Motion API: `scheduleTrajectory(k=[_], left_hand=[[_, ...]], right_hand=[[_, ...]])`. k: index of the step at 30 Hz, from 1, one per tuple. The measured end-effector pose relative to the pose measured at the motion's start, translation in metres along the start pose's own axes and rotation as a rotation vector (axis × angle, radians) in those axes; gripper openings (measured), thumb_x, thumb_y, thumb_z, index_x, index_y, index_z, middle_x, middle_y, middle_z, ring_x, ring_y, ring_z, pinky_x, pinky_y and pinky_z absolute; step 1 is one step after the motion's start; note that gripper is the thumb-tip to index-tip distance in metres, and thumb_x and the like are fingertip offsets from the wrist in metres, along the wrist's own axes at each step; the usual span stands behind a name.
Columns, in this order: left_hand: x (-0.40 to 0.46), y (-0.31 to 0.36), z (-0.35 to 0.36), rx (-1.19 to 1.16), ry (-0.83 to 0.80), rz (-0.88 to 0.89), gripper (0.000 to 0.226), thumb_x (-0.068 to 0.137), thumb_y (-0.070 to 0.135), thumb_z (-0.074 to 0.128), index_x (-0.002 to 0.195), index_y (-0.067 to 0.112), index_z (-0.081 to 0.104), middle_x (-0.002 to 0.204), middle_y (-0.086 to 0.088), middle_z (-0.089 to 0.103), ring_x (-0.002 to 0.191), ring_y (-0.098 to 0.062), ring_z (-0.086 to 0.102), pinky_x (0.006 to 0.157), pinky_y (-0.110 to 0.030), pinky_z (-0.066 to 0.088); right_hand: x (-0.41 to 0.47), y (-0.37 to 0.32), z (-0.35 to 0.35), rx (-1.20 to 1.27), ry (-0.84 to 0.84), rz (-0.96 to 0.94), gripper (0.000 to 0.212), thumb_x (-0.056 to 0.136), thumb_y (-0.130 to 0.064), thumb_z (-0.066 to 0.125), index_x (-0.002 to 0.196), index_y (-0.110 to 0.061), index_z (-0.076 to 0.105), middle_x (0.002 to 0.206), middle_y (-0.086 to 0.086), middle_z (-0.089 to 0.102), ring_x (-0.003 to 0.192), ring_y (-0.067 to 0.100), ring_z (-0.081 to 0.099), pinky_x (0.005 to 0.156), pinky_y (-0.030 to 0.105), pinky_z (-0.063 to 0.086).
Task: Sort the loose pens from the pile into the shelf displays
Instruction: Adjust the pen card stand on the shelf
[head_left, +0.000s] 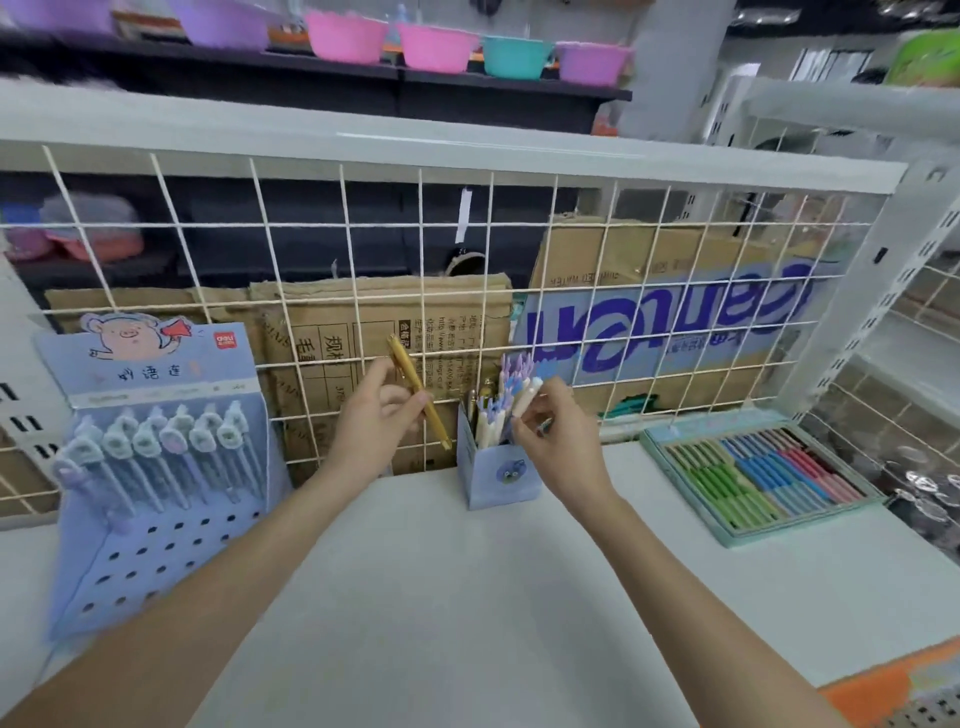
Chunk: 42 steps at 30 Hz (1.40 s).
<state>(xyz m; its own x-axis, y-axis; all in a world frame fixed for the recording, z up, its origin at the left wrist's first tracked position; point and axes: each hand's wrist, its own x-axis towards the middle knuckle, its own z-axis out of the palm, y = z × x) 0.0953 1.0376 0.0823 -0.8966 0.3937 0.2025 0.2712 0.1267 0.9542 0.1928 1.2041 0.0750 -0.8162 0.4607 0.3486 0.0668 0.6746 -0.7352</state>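
My left hand (375, 415) pinches a yellow pen (415, 387) that slants from upper left to lower right, in front of the wire grid. My right hand (558, 441) pinches a white pen (527, 396) at the top of a small blue pen box (501, 475), which stands on the white shelf (441, 597) and holds several pastel pens. A blue display stand (150, 499) with a pig picture stands at the left, several fluffy-topped pens set in its holes. A teal tray (758, 475) of green, blue and pink pens lies at the right.
A white wire grid (571, 291) closes the back of the shelf, with cardboard boxes (363, 332) behind it. Coloured bowls (436, 47) sit on a dark shelf above. An orange object (883, 686) shows at the bottom right corner.
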Motion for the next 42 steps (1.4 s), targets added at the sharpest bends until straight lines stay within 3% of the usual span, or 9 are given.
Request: scheduleTrajectory(k=[6,9,11,15,19,24,30,36,42], left_hand=[[0.000,-0.008,0.016,0.013,0.031,-0.016,0.036,0.090,0.012,0.059,0.122,0.008,0.044,0.092,-0.012,0.069,0.085,-0.022,0.067,0.072,-0.028,0.057],[-0.003,-0.010,0.016,0.024,0.021,-0.004,0.034,0.090,0.010,0.058,0.121,0.007,0.045,0.086,-0.010,0.067,0.080,-0.018,0.067,0.069,-0.022,0.057],[-0.004,-0.011,0.015,0.013,0.015,0.003,0.034,0.090,0.008,0.058,0.121,0.007,0.045,0.084,-0.011,0.066,0.080,-0.020,0.066,0.067,-0.020,0.056],[-0.005,-0.008,0.014,0.028,-0.022,0.027,0.034,0.090,0.010,0.058,0.123,0.011,0.047,0.088,-0.014,0.067,0.083,-0.021,0.067,0.074,-0.030,0.057],[-0.002,-0.005,0.016,0.015,-0.040,0.049,0.035,0.089,0.009,0.060,0.122,0.010,0.049,0.088,-0.012,0.066,0.079,-0.017,0.066,0.076,-0.033,0.056],[0.001,-0.002,0.017,0.026,-0.037,0.062,0.038,0.089,0.010,0.060,0.125,0.010,0.048,0.093,-0.018,0.066,0.084,-0.025,0.066,0.076,-0.033,0.055],[0.003,-0.001,0.015,0.023,-0.051,0.069,0.035,0.090,0.010,0.059,0.123,0.012,0.048,0.092,-0.013,0.067,0.084,-0.021,0.066,0.075,-0.032,0.055],[0.000,0.003,0.015,0.044,-0.056,0.096,0.029,0.090,0.012,0.060,0.117,0.017,0.050,0.088,-0.009,0.067,0.079,-0.013,0.064,0.072,-0.028,0.056],[-0.003,0.005,0.014,-0.003,-0.056,0.093,0.031,0.090,0.007,0.058,0.119,0.009,0.049,0.093,-0.018,0.067,0.085,-0.020,0.065,0.074,-0.030,0.055]], right_hand=[[0.003,0.014,0.013,-0.193,-0.022,-0.103,0.031,0.082,-0.008,0.062,0.071,-0.018,0.035,0.068,-0.003,0.040,0.070,0.019,0.039,0.055,0.027,0.026],[0.005,0.014,0.011,-0.227,-0.039,-0.135,0.028,0.082,-0.013,0.067,0.076,-0.016,0.040,0.069,-0.005,0.040,0.072,0.019,0.039,0.061,0.026,0.025],[0.004,0.010,0.005,-0.084,-0.041,-0.117,0.018,0.083,-0.014,0.067,0.088,-0.015,0.049,0.070,-0.005,0.049,0.071,0.019,0.046,0.058,0.023,0.030],[0.001,-0.001,-0.007,0.179,0.052,-0.115,0.027,0.090,-0.010,0.058,0.116,-0.016,0.051,0.085,-0.006,0.062,0.073,0.007,0.055,0.063,0.008,0.038],[0.005,0.002,-0.007,0.046,0.053,-0.178,0.017,0.089,-0.004,0.057,0.103,-0.010,0.064,0.085,-0.001,0.064,0.073,0.011,0.054,0.066,0.010,0.038],[0.008,0.012,-0.006,-0.129,0.040,-0.268,0.030,0.089,0.003,0.053,0.111,-0.011,0.069,0.095,0.008,0.061,0.090,0.025,0.053,0.076,0.023,0.038],[0.011,0.005,-0.021,-0.146,-0.044,-0.290,0.050,0.091,0.008,0.044,0.131,-0.020,0.053,0.091,0.000,0.039,0.078,0.007,0.039,0.076,0.001,0.030],[0.026,-0.004,-0.017,-0.374,-0.175,-0.283,0.047,0.088,0.008,0.043,0.120,-0.020,0.063,0.099,0.005,0.039,0.096,0.024,0.036,0.076,0.025,0.030],[0.019,0.001,-0.034,-0.342,-0.029,-0.178,0.029,0.089,0.003,0.049,0.102,-0.014,0.068,0.094,0.002,0.042,0.097,0.023,0.037,0.081,0.027,0.035]])
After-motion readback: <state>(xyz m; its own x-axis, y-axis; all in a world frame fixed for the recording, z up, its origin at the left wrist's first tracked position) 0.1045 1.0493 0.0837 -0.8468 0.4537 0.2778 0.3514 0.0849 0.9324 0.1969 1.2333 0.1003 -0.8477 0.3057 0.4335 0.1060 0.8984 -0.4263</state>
